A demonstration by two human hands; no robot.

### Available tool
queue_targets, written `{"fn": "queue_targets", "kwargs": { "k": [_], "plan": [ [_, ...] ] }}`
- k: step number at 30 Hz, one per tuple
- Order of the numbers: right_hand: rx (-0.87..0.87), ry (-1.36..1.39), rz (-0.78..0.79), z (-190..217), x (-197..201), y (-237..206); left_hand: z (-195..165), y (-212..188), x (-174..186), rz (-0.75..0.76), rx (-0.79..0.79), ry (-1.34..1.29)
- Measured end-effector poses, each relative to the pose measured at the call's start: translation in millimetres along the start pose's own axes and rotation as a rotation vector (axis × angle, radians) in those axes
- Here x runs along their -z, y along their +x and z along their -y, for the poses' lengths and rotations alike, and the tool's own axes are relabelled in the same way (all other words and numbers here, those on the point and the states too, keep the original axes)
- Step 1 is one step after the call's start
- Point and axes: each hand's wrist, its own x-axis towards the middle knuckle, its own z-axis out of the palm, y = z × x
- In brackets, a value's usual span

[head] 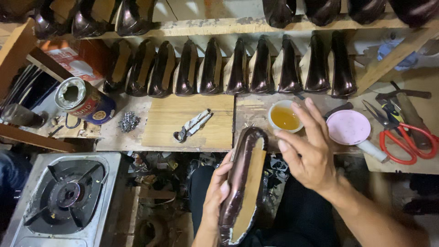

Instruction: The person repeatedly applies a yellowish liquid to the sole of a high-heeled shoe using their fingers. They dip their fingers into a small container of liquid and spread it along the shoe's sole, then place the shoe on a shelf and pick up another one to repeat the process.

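While the left hand [217,192] grips a dark shoe upper on its last [242,183], sole side up over the lap, the right hand [311,151] hovers just right of it, fingers [315,121] spread and holding nothing. The upper's edge appears only partly turned onto the pale insole, so lasting looks unfinished. Left of the shoe sit one gas burner [66,196], one tin can [84,100], one nail pile [129,121] and one pair of pincers [192,126]. Behind it stand ten finished-looking shoes in a row [228,68]. Right of it: one glue cup [285,116], one pink lid [348,127], one pair of red scissors [407,137].
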Motion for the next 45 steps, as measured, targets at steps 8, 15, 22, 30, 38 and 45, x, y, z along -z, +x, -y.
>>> {"fn": "queue_targets", "kwargs": {
  "k": [8, 15, 22, 30, 38, 45],
  "plan": [
    [-0.221, -0.349, 0.382, -61.3, -24.8, 1.8, -1.4, -5.0, 15.5, 0.179, -0.069, -0.185],
    [-0.282, -0.166, 0.296, -50.0, -14.8, 10.7, 3.3, -5.6, 23.3, 0.093, -0.096, -0.029],
    [0.031, 0.274, 0.021, 27.1, 2.7, -2.3, 1.7, -6.3, 16.4, 0.077, -0.082, 0.134],
    [0.036, 0.044, 0.056, 38.7, -7.1, -7.7, 2.5, -8.4, 10.3, 0.133, -0.162, 0.251],
    [0.152, -0.054, 0.022, 39.8, -15.8, -14.6, -1.0, -10.9, 9.4, 0.118, -0.162, 0.3],
    [0.091, 0.017, 0.012, 39.3, -16.9, -12.3, -1.5, -11.4, 11.8, 0.122, -0.202, 0.41]
  ]
}}
